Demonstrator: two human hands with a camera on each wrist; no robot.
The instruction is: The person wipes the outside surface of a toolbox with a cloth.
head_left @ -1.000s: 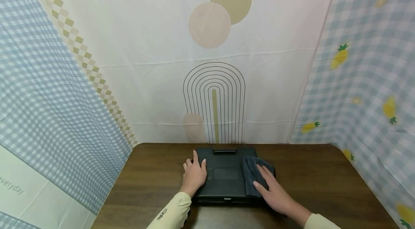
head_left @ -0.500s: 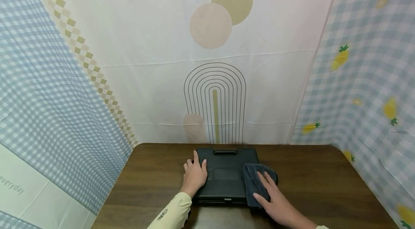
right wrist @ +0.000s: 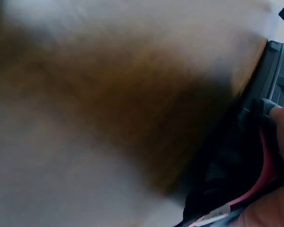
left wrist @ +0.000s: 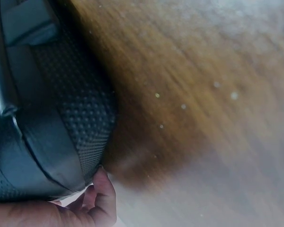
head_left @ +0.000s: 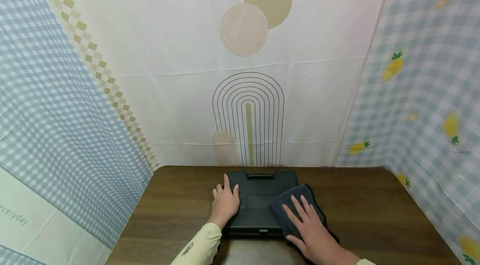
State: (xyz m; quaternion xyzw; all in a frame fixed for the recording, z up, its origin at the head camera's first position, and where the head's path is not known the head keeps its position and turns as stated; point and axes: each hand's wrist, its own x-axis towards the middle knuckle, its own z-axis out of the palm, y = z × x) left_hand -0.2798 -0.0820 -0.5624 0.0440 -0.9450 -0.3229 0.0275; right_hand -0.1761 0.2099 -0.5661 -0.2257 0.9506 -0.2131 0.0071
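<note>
A flat black plastic case [head_left: 250, 220] lies on the table, its handle toward the far side and a small grey latch on its near edge. My left hand [head_left: 225, 206] grips its left side, thumb on the lid; in the left wrist view, bent fingers [left wrist: 104, 196] touch the textured side wall. Draped over the case's right side is a dark blue-grey cloth [head_left: 282, 206]. On top of it rests my right hand [head_left: 309, 231], fingers straight and spread. In the right wrist view, part of that hand [right wrist: 270, 208] shows beside dark fabric with a pink strip and white tag.
The brown wooden table [head_left: 375, 211] extends to both sides of the case. A white patterned curtain [head_left: 180, 106] hangs behind it, with blue checked fabric [head_left: 71, 102] on the left and pineapple-printed checked fabric [head_left: 423, 102] on the right.
My right hand has slid toward the near edge with the cloth, which has turned and now covers more of the lid's near right part. My left hand stays in place.
</note>
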